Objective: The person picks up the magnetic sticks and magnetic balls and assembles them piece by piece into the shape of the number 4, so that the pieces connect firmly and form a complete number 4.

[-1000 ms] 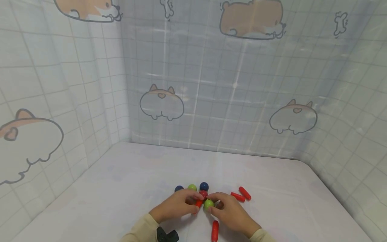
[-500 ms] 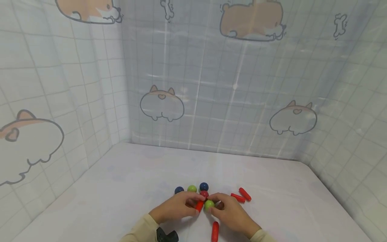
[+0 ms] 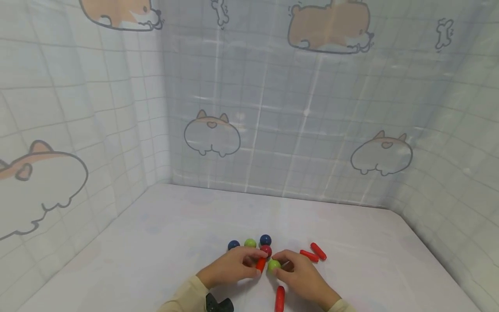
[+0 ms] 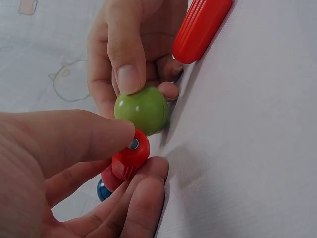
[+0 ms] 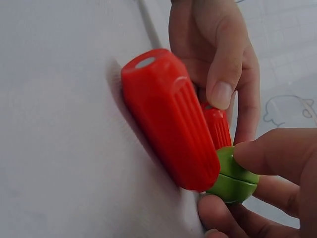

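My left hand [image 3: 233, 266] pinches a short red grooved rod [image 3: 260, 264] between thumb and fingers. A small silver disc shows in the rod's near end in the left wrist view. Beyond its far end sits a red ball [image 3: 266, 250], with a dark blue ball [image 3: 265, 240] just behind. My right hand [image 3: 303, 276] holds a green ball [image 4: 141, 110] between thumb and fingertips, close to the right of the rod. In the right wrist view that ball has a seam line and is partly covered by a loose red rod [image 5: 166, 121] in the foreground.
Another green ball [image 3: 250, 243] and a dark blue ball [image 3: 233, 245] lie behind my left hand. Two red rods [image 3: 318, 251] lie to the right, and one [image 3: 280, 299] near the front. A black object [image 3: 219, 304] shows by the left sleeve. Patterned curtains [image 3: 273, 86] surround the table.
The right hand has drawn the green ball slightly to the right, widening the gap to the red rod. The rod has turned a little in the left hand. The head view has shifted slightly.
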`<act>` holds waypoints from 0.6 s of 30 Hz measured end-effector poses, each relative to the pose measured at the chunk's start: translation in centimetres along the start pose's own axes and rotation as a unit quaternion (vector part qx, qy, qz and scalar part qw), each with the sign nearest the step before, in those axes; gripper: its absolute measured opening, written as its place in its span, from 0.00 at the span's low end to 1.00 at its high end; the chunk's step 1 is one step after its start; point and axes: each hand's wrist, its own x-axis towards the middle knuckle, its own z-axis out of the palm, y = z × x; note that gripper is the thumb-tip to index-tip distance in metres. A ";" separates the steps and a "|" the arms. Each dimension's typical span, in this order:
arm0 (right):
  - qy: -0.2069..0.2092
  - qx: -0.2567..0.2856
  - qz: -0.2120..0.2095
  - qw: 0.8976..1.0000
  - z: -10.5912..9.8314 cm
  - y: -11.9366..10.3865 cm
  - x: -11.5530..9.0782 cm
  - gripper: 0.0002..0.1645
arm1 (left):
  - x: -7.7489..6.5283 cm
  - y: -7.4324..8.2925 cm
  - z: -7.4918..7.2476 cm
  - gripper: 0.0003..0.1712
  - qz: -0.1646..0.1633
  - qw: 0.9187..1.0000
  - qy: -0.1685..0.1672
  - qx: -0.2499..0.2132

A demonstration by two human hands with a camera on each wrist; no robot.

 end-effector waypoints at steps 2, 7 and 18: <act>0.006 0.008 0.006 1.000 0.0 0.0 -0.1 0.20 | 0.0 0.0 0.0 0.22 -0.002 1.000 0.002 -0.003; 0.007 0.035 0.018 0.999 -0.1 -0.3 -0.4 0.21 | 0.1 0.0 0.2 0.20 -0.004 1.000 0.006 -0.003; -0.006 0.078 0.025 0.997 -0.2 -0.3 -1.9 0.24 | 0.0 0.4 0.6 0.17 -0.012 1.000 0.011 -0.011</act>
